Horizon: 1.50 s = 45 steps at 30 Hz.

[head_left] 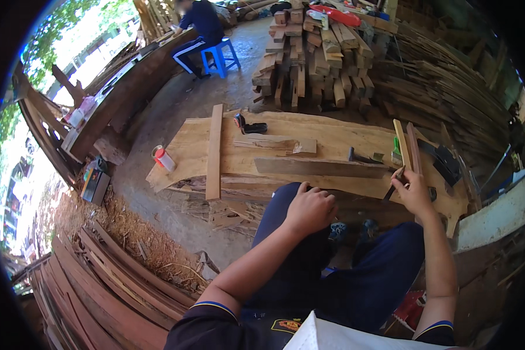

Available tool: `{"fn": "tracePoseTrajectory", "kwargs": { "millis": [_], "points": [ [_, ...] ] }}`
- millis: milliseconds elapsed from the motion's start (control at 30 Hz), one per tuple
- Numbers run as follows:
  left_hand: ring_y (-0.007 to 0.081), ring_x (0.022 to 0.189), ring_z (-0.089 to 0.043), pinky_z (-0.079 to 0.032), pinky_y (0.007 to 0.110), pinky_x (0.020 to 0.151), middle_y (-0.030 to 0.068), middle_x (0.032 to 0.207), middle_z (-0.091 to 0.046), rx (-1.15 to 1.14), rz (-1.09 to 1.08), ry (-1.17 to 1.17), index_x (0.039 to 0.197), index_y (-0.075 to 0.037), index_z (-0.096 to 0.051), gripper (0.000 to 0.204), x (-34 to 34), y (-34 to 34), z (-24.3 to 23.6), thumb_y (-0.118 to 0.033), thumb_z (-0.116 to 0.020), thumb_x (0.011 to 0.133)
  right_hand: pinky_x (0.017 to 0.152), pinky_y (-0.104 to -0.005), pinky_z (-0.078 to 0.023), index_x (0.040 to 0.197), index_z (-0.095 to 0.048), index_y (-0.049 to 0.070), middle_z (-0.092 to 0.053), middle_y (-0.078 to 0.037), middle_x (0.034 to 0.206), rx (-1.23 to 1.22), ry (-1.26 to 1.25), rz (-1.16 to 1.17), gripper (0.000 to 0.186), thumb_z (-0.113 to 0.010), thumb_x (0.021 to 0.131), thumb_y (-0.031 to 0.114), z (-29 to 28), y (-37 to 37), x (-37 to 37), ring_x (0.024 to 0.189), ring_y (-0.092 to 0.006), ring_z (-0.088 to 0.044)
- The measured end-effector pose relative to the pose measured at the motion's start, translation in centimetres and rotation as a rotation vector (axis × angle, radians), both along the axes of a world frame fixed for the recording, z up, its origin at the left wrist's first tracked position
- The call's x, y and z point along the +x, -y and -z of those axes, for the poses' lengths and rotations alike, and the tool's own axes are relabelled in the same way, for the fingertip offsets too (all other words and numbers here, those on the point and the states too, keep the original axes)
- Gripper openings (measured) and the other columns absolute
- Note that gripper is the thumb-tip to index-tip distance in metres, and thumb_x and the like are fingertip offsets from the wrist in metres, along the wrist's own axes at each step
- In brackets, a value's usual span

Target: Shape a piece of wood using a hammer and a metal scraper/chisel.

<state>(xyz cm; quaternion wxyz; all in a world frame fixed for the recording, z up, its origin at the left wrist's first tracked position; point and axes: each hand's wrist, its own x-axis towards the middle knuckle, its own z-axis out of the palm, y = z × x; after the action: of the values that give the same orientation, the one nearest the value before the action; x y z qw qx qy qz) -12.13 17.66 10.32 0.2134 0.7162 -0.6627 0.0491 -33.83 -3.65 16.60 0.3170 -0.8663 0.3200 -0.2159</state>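
My left hand point(311, 210) rests on my left knee, its fingers curled and nothing visible in them. In my right hand point(413, 192) is a slim dark pencil-like tool point(392, 189), gripped between thumb and fingers over the near edge of a wide wooden slab point(186, 140); its exact kind is too small to tell. Just left of that hand, a long thin board point(321, 168) lies along the slab. Behind the board are a hammer-like tool point(364, 156) with a dark handle and a split piece of wood point(277, 143). Two narrow wood strips point(403, 146) stand beside the right hand.
A flat board point(214, 151) crosses the slab's left part, near a red-and-white bottle point(165, 160). A black tape-measure-like tool point(251, 125) lies farther back. Stacked timber point(315, 58) stands behind; planks point(99, 286) lie front left. A person point(203, 26) sits on a blue stool point(220, 57).
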Motion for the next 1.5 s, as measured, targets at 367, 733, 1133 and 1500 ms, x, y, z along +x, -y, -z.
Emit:
{"fn": "tracePoseTrajectory", "kwargs": {
  "millis": [367, 733, 1133, 1500],
  "points": [
    [0.0296, 0.099, -0.069, -0.049, 0.046, 0.092, 0.0103, 0.093, -0.073, 0.476, 0.188, -0.024, 0.098, -0.010, -0.072, 0.035, 0.5, -0.5, -5.7, -0.042, -0.067, 0.085, 0.073, -0.0476, -0.050, 0.096, -0.062, -0.004, -0.066, -0.025, 0.085, -0.182, 0.005, -0.181, 0.025, -0.063, 0.093, 0.021, 0.7, 2.4, 8.3, 0.087, -0.0446, -0.065],
    [0.0349, 0.100, -0.069, -0.056, 0.047, 0.083, 0.0167, 0.101, -0.073, 0.604, 0.303, 0.175, 0.109, -0.009, -0.071, 0.041, -0.3, 13.5, -8.9, -0.042, -0.068, 0.085, 0.078, -0.0479, -0.050, 0.098, -0.063, -0.003, -0.066, -0.025, 0.089, -0.063, -0.272, 0.305, 0.046, -0.044, 0.106, 0.038, 10.6, 15.3, 6.6, 0.091, -0.0406, -0.066],
    [0.0333, 0.109, -0.066, -0.056, 0.045, 0.086, 0.0129, 0.112, -0.071, 0.786, 0.158, 0.049, 0.119, -0.010, -0.069, 0.043, 11.4, 25.6, 10.0, -0.029, -0.072, 0.080, 0.042, -0.0315, -0.040, 0.089, -0.056, 0.003, -0.057, -0.003, 0.059, 0.457, -0.035, 0.350, 0.029, -0.060, 0.101, 0.029, 12.2, 15.5, 5.3, 0.047, -0.0119, -0.055],
    [0.0374, 0.098, -0.069, -0.055, 0.045, 0.083, 0.0183, 0.104, -0.072, 0.656, 0.253, 0.125, 0.107, -0.006, -0.070, 0.033, 12.7, 27.5, 12.4, -0.023, -0.069, 0.078, 0.047, -0.0244, -0.046, 0.096, -0.070, 0.003, -0.065, -0.001, 0.072, 0.325, -0.020, 0.286, 0.032, -0.067, 0.097, 0.036, 11.0, 18.0, 9.1, 0.056, -0.0074, -0.058]
  ]
}}
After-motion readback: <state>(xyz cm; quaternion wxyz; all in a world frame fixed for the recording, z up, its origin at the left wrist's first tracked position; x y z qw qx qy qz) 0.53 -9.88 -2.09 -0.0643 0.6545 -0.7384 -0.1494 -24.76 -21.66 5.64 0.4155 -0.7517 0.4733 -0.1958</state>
